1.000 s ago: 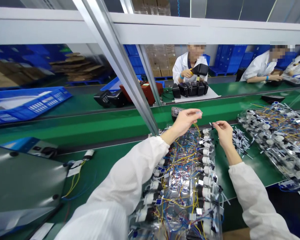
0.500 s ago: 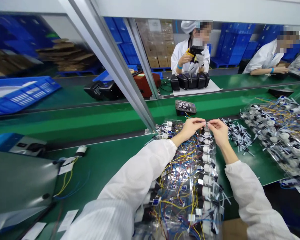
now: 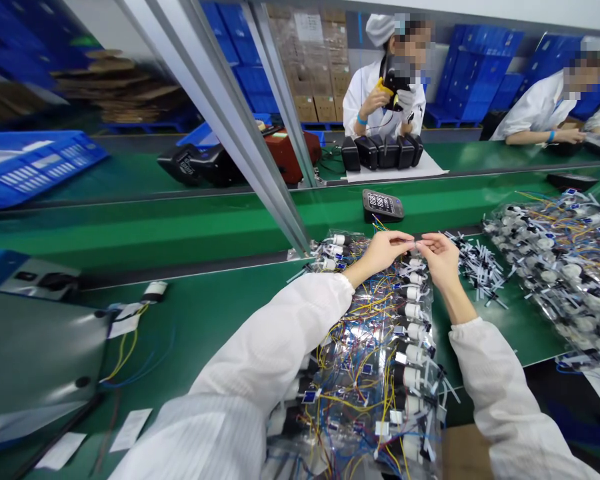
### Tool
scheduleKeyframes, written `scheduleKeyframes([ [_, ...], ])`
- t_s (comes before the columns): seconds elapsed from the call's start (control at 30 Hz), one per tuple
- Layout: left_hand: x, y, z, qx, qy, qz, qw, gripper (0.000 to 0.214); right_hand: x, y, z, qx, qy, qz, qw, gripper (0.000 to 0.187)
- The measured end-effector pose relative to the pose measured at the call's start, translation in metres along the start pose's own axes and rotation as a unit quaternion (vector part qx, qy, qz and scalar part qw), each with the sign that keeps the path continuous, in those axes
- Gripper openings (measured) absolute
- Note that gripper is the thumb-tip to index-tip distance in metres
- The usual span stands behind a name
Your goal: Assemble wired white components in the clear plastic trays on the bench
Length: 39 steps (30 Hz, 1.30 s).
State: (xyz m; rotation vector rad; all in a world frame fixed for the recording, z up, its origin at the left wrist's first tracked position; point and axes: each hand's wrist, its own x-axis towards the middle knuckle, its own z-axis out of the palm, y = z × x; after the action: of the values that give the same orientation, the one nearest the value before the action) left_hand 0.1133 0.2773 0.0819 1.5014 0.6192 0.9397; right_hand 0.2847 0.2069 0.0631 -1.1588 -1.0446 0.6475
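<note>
My left hand (image 3: 383, 249) and my right hand (image 3: 441, 256) meet fingertip to fingertip above the far end of a clear tray (image 3: 375, 347). Both pinch one small white part (image 3: 416, 246) between them. The tray is packed with small white cylinders wired in blue, yellow and red. Both my arms are in white sleeves and reach forward over that tray. A loose pile of small black-and-white pieces (image 3: 475, 263) lies on the green mat just right of my right hand.
A second tray of wired white parts (image 3: 555, 263) lies at the right. A black digital meter (image 3: 383, 204) sits on the green conveyor belt (image 3: 180, 227). A metal post (image 3: 240, 133) slants up the middle. Two white-coated people work beyond. A grey box (image 3: 35, 360) stands left.
My hands came together from a hand's width apart and dropped closer to the tray's far end. The view tilted down, and the person opposite lifted a black device up.
</note>
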Motion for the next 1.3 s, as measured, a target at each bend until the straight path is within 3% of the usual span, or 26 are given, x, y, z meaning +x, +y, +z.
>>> scheduleKeyframes([
  [0.17,-0.0048,0.0029,-0.0018,0.078,0.004,0.031,0.996,0.023,0.0014,0.003,-0.0032,-0.035,-0.027,-0.011,0.999,0.026],
  [0.37,-0.0046,-0.0006,-0.0026,0.043,-0.02,0.014,0.999,0.03,0.0025,0.0016,-0.007,-0.02,-0.077,-0.001,0.997,0.025],
  [0.73,-0.0052,-0.0025,-0.0001,0.016,0.015,0.009,1.0,0.036,-0.0006,0.003,-0.0015,0.022,-0.011,0.002,1.0,0.032],
  [1.3,-0.0072,-0.0037,0.0008,0.026,0.017,0.01,0.999,0.031,-0.0042,-0.0011,-0.0024,-0.004,-0.036,-0.001,0.999,0.031],
])
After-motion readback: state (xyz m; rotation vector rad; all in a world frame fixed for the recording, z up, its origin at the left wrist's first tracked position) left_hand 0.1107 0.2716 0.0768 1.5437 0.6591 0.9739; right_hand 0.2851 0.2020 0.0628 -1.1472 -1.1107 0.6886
